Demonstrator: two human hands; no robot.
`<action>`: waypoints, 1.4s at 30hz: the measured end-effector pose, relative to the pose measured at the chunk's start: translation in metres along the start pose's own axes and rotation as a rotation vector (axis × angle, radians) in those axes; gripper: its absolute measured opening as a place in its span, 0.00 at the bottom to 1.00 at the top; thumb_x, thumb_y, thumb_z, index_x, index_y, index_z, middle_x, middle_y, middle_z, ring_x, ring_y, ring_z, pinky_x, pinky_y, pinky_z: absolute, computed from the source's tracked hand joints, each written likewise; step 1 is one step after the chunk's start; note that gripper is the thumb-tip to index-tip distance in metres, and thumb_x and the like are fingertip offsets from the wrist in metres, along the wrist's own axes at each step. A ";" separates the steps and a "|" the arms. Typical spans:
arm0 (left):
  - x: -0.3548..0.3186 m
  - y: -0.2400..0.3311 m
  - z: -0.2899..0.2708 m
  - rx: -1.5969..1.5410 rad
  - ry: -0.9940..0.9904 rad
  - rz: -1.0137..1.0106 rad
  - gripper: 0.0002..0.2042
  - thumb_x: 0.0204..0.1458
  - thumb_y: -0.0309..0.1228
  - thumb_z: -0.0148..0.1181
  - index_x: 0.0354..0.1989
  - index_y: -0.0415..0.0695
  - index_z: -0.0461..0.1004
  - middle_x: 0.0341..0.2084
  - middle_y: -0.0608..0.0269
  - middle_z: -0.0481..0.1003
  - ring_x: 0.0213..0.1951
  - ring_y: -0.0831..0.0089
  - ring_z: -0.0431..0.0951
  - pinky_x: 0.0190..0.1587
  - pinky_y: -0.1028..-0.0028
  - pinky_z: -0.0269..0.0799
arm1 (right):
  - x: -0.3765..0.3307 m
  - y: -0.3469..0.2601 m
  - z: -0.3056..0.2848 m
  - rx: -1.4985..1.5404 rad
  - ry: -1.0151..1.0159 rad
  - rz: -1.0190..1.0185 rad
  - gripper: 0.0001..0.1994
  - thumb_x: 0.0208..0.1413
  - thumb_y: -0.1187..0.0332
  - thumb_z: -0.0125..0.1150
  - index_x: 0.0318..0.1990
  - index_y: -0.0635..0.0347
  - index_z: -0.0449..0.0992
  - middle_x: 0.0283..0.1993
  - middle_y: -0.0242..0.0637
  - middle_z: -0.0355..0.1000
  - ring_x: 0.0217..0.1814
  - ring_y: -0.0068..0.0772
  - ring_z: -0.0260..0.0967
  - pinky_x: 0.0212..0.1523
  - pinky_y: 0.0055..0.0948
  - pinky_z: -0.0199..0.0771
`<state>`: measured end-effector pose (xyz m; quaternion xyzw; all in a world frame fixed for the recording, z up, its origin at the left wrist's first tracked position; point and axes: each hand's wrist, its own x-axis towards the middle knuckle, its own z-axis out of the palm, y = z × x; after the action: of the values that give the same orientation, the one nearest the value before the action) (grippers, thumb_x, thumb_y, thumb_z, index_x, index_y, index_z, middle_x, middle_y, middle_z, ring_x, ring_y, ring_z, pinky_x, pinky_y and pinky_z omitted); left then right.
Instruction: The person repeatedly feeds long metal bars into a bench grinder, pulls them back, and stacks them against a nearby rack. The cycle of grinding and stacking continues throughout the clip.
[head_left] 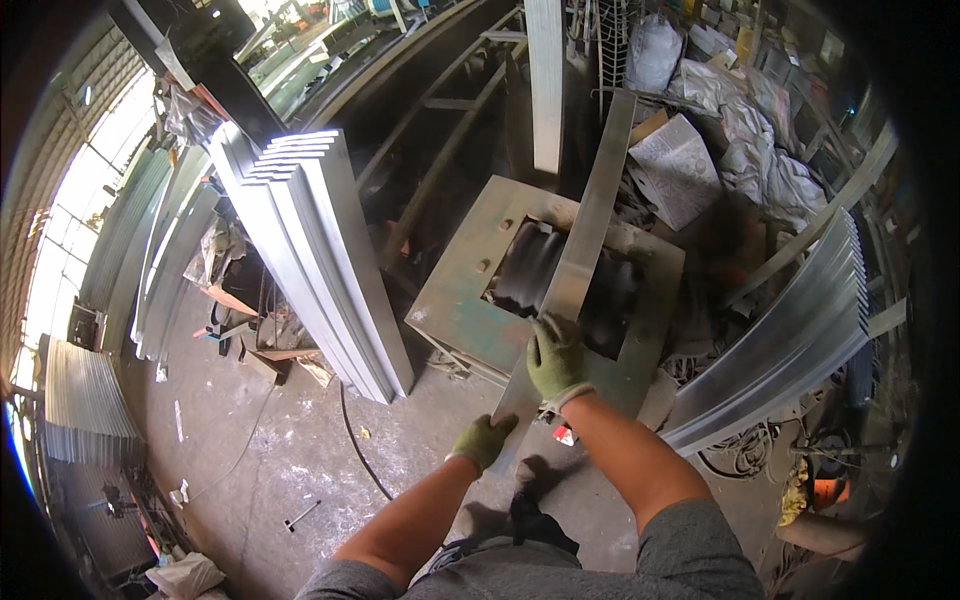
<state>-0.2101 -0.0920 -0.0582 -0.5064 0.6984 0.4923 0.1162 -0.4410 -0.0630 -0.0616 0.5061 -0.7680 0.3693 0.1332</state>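
Observation:
A long flat metal bar [590,215] slants across a worn green-grey machine table [450,278]. It passes over a rectangular opening in which dark rounded drums [530,268] show on either side of it. My left hand [482,442], in a green glove, grips the bar's near end at its left edge. Farther up, my right hand [556,357], gloved alike, is closed over the bar near the table's front edge, its fingers on the upper face. The undersides of both hands are hidden.
A stack of pale metal profiles [310,250] leans upright to the left. More long profiles [790,350] stand at the right, with coiled cable [740,450] below. Another metal bar [546,85] rises behind the table. Crumpled sacks [740,130] lie at the back right. A black cable [358,440] crosses the floor.

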 end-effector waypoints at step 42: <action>-0.359 -0.560 0.015 0.040 -0.066 -0.289 0.37 0.67 0.70 0.48 0.52 0.46 0.86 0.47 0.40 0.85 0.55 0.39 0.84 0.59 0.50 0.77 | -0.343 -0.313 -0.008 0.334 -0.862 -0.539 0.22 0.71 0.53 0.56 0.62 0.54 0.81 0.72 0.40 0.74 0.77 0.46 0.66 0.77 0.51 0.59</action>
<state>0.4104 0.1312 -0.1474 -0.5827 0.6237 0.4727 0.2189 -0.0136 0.1077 -0.1191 0.8056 -0.5265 0.1976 -0.1865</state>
